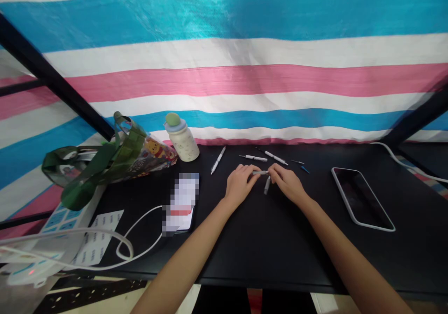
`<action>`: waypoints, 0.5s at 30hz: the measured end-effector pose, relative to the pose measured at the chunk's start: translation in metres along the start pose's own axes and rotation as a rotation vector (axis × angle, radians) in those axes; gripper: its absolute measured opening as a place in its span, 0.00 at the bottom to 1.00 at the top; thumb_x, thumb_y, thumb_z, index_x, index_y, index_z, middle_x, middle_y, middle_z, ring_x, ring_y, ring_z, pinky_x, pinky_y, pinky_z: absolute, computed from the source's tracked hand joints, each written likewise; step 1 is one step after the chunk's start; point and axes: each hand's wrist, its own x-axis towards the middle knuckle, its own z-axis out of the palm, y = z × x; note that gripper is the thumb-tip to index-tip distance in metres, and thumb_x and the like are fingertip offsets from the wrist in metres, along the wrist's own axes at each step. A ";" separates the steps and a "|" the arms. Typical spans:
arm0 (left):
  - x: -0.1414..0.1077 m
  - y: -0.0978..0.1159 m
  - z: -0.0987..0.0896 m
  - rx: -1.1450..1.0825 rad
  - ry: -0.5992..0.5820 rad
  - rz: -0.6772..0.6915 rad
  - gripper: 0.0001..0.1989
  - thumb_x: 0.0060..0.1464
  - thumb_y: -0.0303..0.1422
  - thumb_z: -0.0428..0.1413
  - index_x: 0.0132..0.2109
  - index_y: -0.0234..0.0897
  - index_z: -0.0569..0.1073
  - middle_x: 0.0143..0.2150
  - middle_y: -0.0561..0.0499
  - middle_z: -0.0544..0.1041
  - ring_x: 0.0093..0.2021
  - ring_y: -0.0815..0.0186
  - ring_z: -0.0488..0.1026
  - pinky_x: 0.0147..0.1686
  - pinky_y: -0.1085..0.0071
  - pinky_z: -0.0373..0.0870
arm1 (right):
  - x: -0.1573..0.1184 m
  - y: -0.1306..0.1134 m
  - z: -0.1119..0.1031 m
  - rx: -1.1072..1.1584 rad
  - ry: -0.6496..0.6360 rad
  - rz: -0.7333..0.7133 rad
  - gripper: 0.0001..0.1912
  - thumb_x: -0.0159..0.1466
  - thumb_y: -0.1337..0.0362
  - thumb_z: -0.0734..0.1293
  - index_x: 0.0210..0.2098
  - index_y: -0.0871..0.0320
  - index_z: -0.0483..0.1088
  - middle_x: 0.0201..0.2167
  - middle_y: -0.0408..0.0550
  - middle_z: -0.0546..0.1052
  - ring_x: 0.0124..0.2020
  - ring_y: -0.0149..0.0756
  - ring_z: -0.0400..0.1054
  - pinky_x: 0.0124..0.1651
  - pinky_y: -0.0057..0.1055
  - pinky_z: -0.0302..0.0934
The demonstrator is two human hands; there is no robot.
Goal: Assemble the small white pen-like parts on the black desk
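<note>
My left hand [240, 183] and my right hand [287, 183] meet over the middle of the black desk, fingers closed in a pinch. Between them lies a thin grey pen barrel [260, 172], its left end in my left fingers and its right end at my right fingertips. Just below it, a short grey pen part [267, 185] rests on the desk close to my right hand. Beyond my hands are a white pen [218, 160], a second white pen piece [255, 158] and a third [276, 157]. A thin dark refill-like piece [297, 162] and a small blue piece [305, 169] lie to the right.
A white-framed phone [362, 198] lies at the right. Left are a lit phone [181, 204] with a white cable [140, 219], a cream bottle [185, 141], a green-handled bag [140, 150] and a printed sheet [101, 234]. A striped sheet [245, 80] hangs behind the desk [266, 248].
</note>
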 end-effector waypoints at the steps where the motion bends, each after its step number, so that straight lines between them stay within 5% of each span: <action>1: 0.000 0.000 0.000 0.003 0.000 0.006 0.11 0.60 0.38 0.45 0.42 0.43 0.70 0.36 0.54 0.73 0.39 0.66 0.64 0.37 0.71 0.61 | 0.000 -0.001 -0.001 -0.007 -0.007 -0.001 0.17 0.64 0.54 0.51 0.28 0.55 0.65 0.22 0.42 0.72 0.24 0.32 0.65 0.29 0.26 0.53; 10: 0.001 -0.004 0.001 -0.002 -0.003 0.021 0.09 0.60 0.37 0.46 0.42 0.43 0.70 0.36 0.54 0.72 0.39 0.66 0.64 0.35 0.73 0.60 | 0.004 0.008 0.007 0.009 -0.044 -0.052 0.08 0.60 0.57 0.60 0.34 0.54 0.63 0.23 0.40 0.72 0.24 0.31 0.66 0.29 0.25 0.53; 15: 0.000 -0.002 0.001 0.007 0.010 0.016 0.09 0.60 0.37 0.46 0.42 0.43 0.70 0.35 0.54 0.72 0.38 0.66 0.64 0.35 0.72 0.60 | 0.000 0.000 0.000 -0.027 -0.032 -0.015 0.11 0.64 0.56 0.54 0.33 0.53 0.64 0.22 0.39 0.72 0.25 0.31 0.66 0.30 0.25 0.53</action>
